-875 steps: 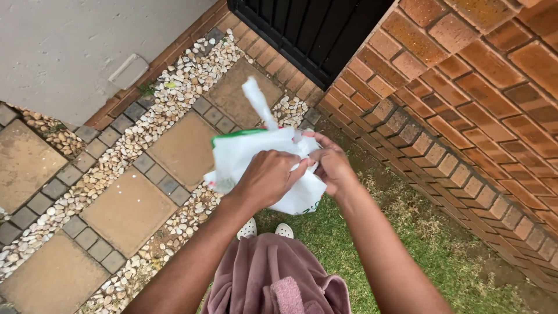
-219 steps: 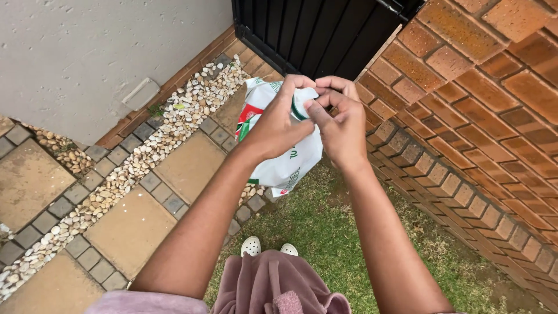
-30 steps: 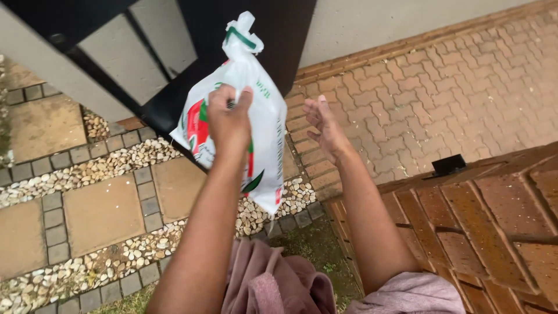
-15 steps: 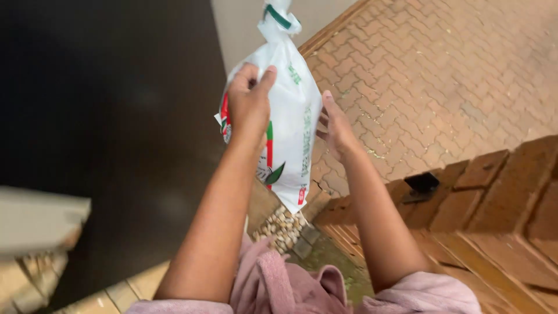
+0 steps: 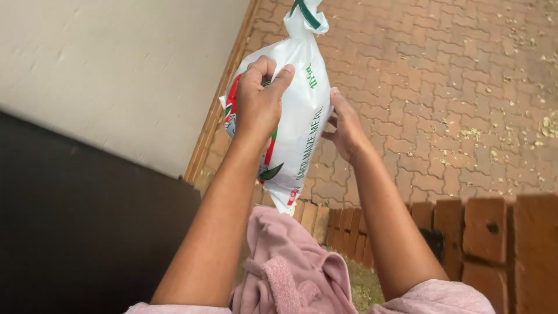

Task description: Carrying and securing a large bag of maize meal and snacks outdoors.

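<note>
A white plastic bag (image 5: pixel 302 110) with red and green print, tied shut at the top with a knot, is held up in front of me over a low brick wall. My left hand (image 5: pixel 260 99) grips its left face near the top, fingers curled over the bag. On the bag's right side my right hand (image 5: pixel 346 129) rests flat, supporting it, fingers hidden behind the plastic. The bag's bottom hangs just above the wall's top.
A low red brick wall (image 5: pixel 476 227) runs across below my arms. Beyond it lies brick paving (image 5: pixel 453 87) strewn with small debris. A cream plastered wall (image 5: pixel 104 70) and a dark gate panel (image 5: pixel 75 232) stand at the left. My pink robe (image 5: pixel 290 273) is at the bottom.
The view has swung right, past the dark gate toward the paving. The bag has been lifted and carried out over the low brick wall, both hands staying on it.
</note>
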